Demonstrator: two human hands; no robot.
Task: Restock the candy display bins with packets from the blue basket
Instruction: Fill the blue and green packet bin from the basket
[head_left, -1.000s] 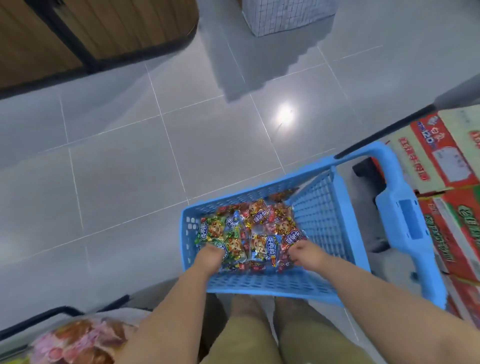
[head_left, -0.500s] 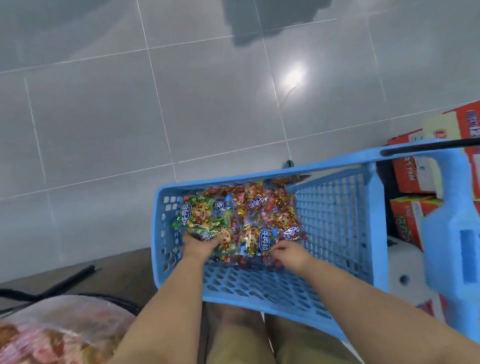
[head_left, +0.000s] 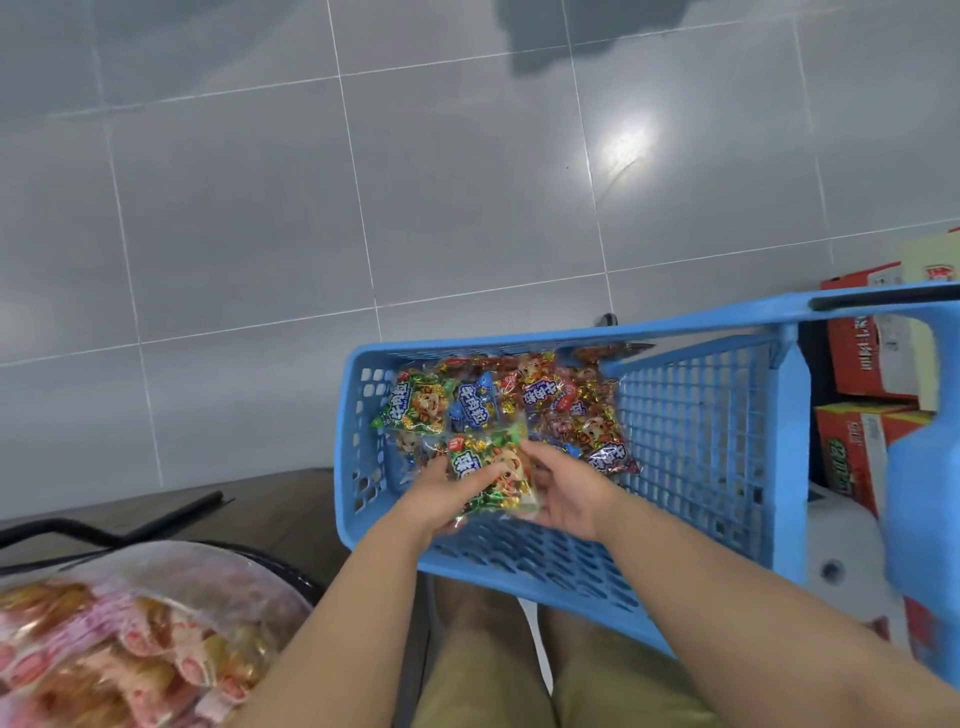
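Over the blue basket, left hand: forearm reaches in from the lower left, back of the hand up, fingers curled onto the near left part of a green packet, grasping it.
Right hand: forearm comes in from the lower right, palm turned toward the left hand, fingers cupped round the packet's right edge, thumb near its upper corner; it grips the packet too.
Green packet: held between both hands above the basket's near floor, tilted, with a cartoon face and blue lettering on its front.
Other packets: a heap of green, blue and red ones against the basket's far wall, just beyond the fingertips; whether the held packet touches them cannot be told.
Blue basket: latticed plastic, its near wall just in front of the person's knees, the near half of its bottom bare.
Basket handle: thick, blue, blurred, at the right, with a black bar above it.
Cardboard boxes: red, stacked at the right edge.
Display bin: lower left, heaped with pink and orange sweets, blurred, apart from the basket.
Floor: glossy grey tiles.
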